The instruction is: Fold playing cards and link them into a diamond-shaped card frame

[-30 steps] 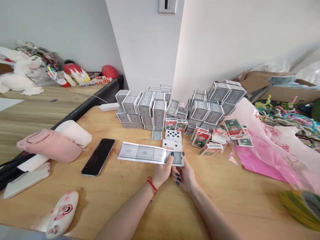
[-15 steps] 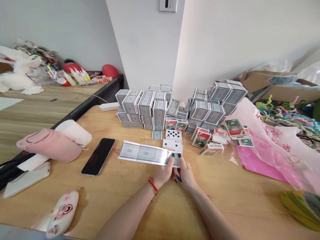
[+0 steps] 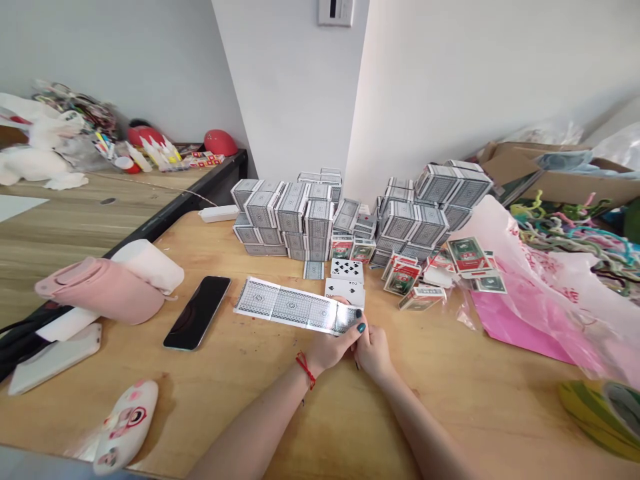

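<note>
A long strip of joined playing cards (image 3: pixel 291 306), grey patterned backs up, stretches leftward above the table. My left hand (image 3: pixel 331 349) is closed on its right end, the thumb lying on top. Against it, my right hand (image 3: pixel 375 349) is closed at the same end, its thumb pressing the cards' edge; its other fingers are mostly hidden. Just beyond the strip lie face-up playing cards, a two of spades (image 3: pixel 345 289) and a higher spade card (image 3: pixel 347 269). A face-down card (image 3: pixel 313 269) lies left of them.
Behind rise stacked card blocks on the left (image 3: pixel 290 217) and right (image 3: pixel 425 217). Boxed card decks (image 3: pixel 403 275) stand right of centre. A phone (image 3: pixel 197 313), a pink roll (image 3: pixel 107 293) and a white mouse (image 3: pixel 127 427) lie left; pink plastic (image 3: pixel 525 313) and yellow tape (image 3: pixel 583 413) lie right.
My left thumb has slid right to the strip's end. My right hand's fingers have curled in under the end. The strip's left end has risen slightly.
</note>
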A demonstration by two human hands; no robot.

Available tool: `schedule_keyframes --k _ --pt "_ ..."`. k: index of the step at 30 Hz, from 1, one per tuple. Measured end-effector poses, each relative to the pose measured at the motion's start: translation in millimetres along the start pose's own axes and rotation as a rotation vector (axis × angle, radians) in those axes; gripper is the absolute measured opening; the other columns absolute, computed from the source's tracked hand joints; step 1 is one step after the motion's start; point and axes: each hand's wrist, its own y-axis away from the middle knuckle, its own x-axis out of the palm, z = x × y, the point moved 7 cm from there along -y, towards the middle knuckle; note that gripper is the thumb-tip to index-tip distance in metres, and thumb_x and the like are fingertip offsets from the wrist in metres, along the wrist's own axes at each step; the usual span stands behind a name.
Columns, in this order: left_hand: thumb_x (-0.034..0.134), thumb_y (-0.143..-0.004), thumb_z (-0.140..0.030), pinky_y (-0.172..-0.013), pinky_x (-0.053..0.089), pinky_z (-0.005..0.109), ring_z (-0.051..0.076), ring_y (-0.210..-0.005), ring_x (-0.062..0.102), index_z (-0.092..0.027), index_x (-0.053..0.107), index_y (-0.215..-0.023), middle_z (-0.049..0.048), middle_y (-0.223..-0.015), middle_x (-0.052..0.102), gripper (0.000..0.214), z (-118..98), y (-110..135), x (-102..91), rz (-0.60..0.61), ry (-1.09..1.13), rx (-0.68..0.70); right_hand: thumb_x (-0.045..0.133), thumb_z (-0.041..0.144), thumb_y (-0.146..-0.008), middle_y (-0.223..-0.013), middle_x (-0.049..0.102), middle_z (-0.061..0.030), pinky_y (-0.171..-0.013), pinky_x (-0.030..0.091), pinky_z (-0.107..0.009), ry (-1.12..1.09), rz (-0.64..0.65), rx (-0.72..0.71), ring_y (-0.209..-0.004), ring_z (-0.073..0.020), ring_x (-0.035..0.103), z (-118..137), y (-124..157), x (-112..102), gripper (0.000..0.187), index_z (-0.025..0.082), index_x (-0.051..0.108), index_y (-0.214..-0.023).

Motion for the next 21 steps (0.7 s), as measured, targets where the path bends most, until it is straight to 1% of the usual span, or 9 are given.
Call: schedule_keyframes --k 2,3,6,8,11,14,18,20,21 --pt "0.058 -0.074 -0.036 -0.074 0.046 0.029 0.014 -0.077 0.054 -0.02 0.049 -0.097 0.0015 -0.08 0.053 0.029 -5.3 1.5 2.8 0.04 -0.009 0.038 0.041 0.057 -0.079 -0.022 0.034 0.001 -0.028 0.021 -0.021 -0.052 0.048 0.007 -0.022 -0.0082 0.032 -1.2 -2.6 -1.6 0.063 0.02 0.036 -0.029" --pt "0.058 -0.074 -0.036 -0.072 0.046 0.028 0.014 -0.075 0.055 -0.02 0.048 -0.1 0.0018 -0.081 0.054 0.032 -6.3 2.2 5.1 0.074 -0.009 0.037 0.042 0.058 -0.078 -0.022 0.034 0.001 -0.027 0.02 -0.021 -0.089 0.094 0.014 -0.022 -0.0079 0.031 -0.9 -4.0 -1.5 0.064 0.02 0.035 -0.028" --pt "0.055 -0.076 -0.035 -0.056 0.045 0.024 0.011 -0.057 0.052 -0.019 0.048 -0.104 -0.001 -0.066 0.053 0.033 -4.7 3.5 10.4 0.165 -0.005 -0.012 0.042 0.057 -0.079 -0.022 0.034 0.0008 -0.03 0.023 -0.02 -0.208 0.299 0.017 -0.023 -0.0076 0.032 4.7 -7.0 3.3 0.064 0.019 0.037 -0.027" --pt "0.051 -0.079 -0.034 -0.05 0.041 0.023 0.01 -0.049 0.048 -0.018 0.049 -0.105 -0.0036 -0.055 0.048 0.03 -2.2 2.5 10.6 0.194 0.005 -0.043 0.044 0.057 -0.078 -0.026 0.039 0.0005 -0.031 0.024 -0.02 -0.276 0.378 0.013 -0.025 -0.008 0.035 8.2 -9.0 4.4 0.06 0.017 0.044 -0.032" --pt "0.044 -0.082 -0.031 -0.049 0.04 0.023 0.009 -0.044 0.043 -0.017 0.051 -0.105 -0.0059 -0.049 0.042 0.028 2.6 -0.9 8.6 0.218 0.06 -0.082 0.054 0.054 -0.073 -0.033 0.043 0.0034 -0.033 0.026 -0.02 -0.344 0.318 0.02 -0.029 -0.0085 0.038 7.1 -15.0 -0.7 0.045 0.017 0.052 -0.048" --pt "0.042 -0.08 -0.024 -0.046 0.036 0.023 0.008 -0.038 0.039 -0.016 0.052 -0.107 -0.0083 -0.044 0.034 0.03 8.2 -2.3 8.8 0.253 0.129 -0.133 0.061 0.051 -0.068 -0.04 0.047 0.0053 -0.035 0.029 -0.02 -0.378 0.258 0.033 -0.031 -0.008 0.038 2.8 -18.0 -3.5 0.035 0.018 0.052 -0.06" --pt "0.042 -0.069 -0.012 -0.043 0.031 0.021 0.007 -0.034 0.036 -0.016 0.052 -0.109 -0.0102 -0.04 0.027 0.042 14.0 0.6 13.4 0.326 0.184 -0.229 0.062 0.049 -0.069 -0.043 0.046 0.0054 -0.035 0.029 -0.02 -0.352 0.34 0.04 -0.033 -0.0083 0.038 -0.9 -16.0 0.6 0.032 0.018 0.052 -0.064" --pt "0.042 -0.067 -0.013 -0.042 0.03 0.021 0.007 -0.034 0.034 -0.015 0.053 -0.108 -0.0106 -0.039 0.026 0.042 15.7 1.4 13.6 0.331 0.182 -0.264 0.061 0.047 -0.07 -0.043 0.045 0.0055 -0.036 0.029 -0.02 -0.336 0.372 0.034 -0.034 -0.0081 0.037 -1.7 -16.0 1.4 0.032 0.018 0.052 -0.064" --pt "0.043 -0.068 -0.014 -0.042 0.03 0.021 0.007 -0.034 0.033 -0.015 0.054 -0.105 -0.0103 -0.039 0.027 0.039 16.0 0.8 11.7 0.308 0.159 -0.267 0.061 0.047 -0.071 -0.043 0.044 0.0055 -0.036 0.029 -0.02 -0.337 0.374 0.024 -0.035 -0.008 0.037 -1.6 -16.7 0.9 0.032 0.017 0.052 -0.063"
